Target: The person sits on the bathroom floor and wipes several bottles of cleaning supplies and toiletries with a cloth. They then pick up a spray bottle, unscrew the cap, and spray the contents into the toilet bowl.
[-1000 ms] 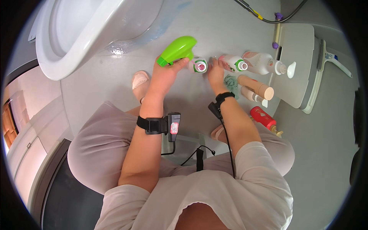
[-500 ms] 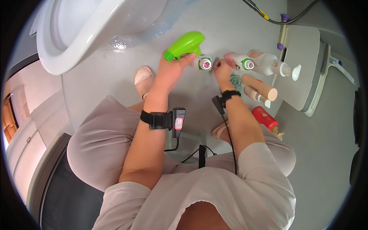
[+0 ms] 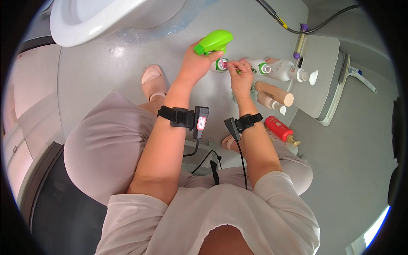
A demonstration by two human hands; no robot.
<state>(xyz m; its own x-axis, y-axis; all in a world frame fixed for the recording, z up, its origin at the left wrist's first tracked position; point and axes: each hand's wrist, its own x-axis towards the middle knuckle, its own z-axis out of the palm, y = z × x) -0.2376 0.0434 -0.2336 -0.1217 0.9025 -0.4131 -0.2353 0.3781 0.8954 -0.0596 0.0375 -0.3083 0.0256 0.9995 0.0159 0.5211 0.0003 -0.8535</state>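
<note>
My left hand (image 3: 197, 63) is closed around a bright green trigger spray head (image 3: 216, 41), which sits above an uncapped white bottle (image 3: 216, 67) with a green-edged label. Something pink shows at that bottle's mouth. At the mouth's right side, the thumb and fingers of my right hand (image 3: 241, 79) are pinched together; a bit of green shows by them, but what they hold is too small to make out. Just right of this hand stands a second open white bottle (image 3: 256, 64) with a green-marked label, and beyond it a white pump bottle (image 3: 280, 69).
Nearer me on the right are a tan bottle (image 3: 274, 93), a smaller pump bottle (image 3: 268, 103) and a red pump bottle (image 3: 278, 127). A folded grey stool (image 3: 316, 72) and a squeegee (image 3: 361, 78) lie farther right. A white toilet (image 3: 93, 25) stands at the far left.
My right hand has moved up and left to the open bottle's mouth. The left hand still holds the green spray head. The whole view has shifted slightly.
</note>
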